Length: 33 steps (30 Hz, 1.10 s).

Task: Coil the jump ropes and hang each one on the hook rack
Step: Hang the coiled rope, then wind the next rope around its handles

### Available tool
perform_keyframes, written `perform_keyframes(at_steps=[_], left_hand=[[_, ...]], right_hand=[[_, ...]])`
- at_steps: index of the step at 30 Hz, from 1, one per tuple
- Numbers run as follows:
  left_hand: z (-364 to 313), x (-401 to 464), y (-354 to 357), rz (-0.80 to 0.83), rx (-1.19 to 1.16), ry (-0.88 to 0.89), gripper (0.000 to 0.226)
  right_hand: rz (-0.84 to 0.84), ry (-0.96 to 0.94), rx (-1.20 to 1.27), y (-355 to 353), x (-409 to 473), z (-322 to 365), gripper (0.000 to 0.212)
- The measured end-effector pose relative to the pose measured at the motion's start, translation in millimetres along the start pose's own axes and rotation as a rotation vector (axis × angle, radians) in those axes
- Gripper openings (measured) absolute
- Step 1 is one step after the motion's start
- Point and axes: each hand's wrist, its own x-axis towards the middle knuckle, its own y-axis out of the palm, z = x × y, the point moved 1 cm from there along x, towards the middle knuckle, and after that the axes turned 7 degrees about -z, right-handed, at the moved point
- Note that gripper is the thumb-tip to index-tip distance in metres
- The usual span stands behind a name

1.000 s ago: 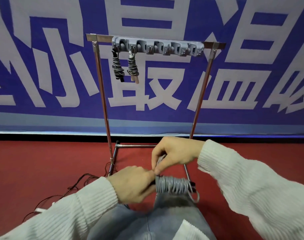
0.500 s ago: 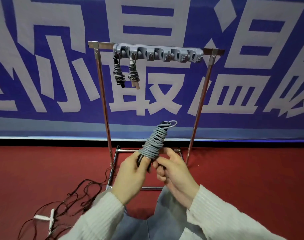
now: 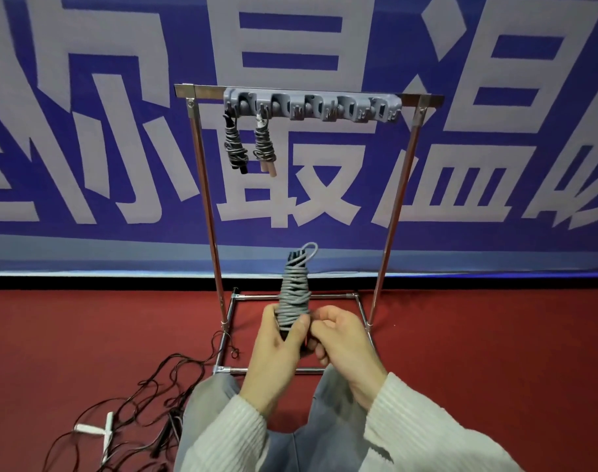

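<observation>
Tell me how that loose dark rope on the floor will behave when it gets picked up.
The loose dark rope sprawls in thin tangled loops on the red floor, so it will likely hang floppy and trail. Its strands cross each other, so they may snag or knot as they lift. The white handles look small, so they probably add little weight and will dangle.

grey jump rope (image 3: 294, 294), red floor (image 3: 86, 328)

Grey coiled rope (image 3: 294, 294), upright, gripped at its base by left hand (image 3: 277, 349) and right hand (image 3: 341, 342). Hook rack (image 3: 312, 105) on metal stand (image 3: 207, 185) carries two coiled ropes (image 3: 235, 148) at left. Loose dark rope (image 3: 147, 396) on red floor (image 3: 86, 335).
</observation>
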Motion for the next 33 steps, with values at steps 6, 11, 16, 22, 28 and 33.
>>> perform_keyframes(at_steps=[6, 11, 16, 22, 28, 33], left_hand=[[-8, 11, -3, -0.173, -0.18, -0.127, 0.016], [-8, 8, -18, -0.055, -0.271, -0.255, 0.028], [-17, 15, -26, 0.091, -0.167, -0.199, 0.028], [-9, 16, -33, -0.076, -0.347, -0.242, 0.028], [4, 24, -36, -0.168, -0.257, -0.266, 0.016], [12, 22, -31, -0.113, 0.12, -0.032, 0.029]], right_hand=[[0.014, -0.067, 0.16, 3, 0, -7, 0.006], [0.12, -0.098, 0.049, 4, 0, -13, 0.009], [0.147, -0.136, -0.083, 0, 5, -9, 0.01], [0.187, -0.181, -0.112, -8, 9, -5, 0.011], [0.215, -0.244, -0.162, -9, 4, -4, 0.012], [0.309, -0.24, -0.261, -14, 0, 3, 0.008]])
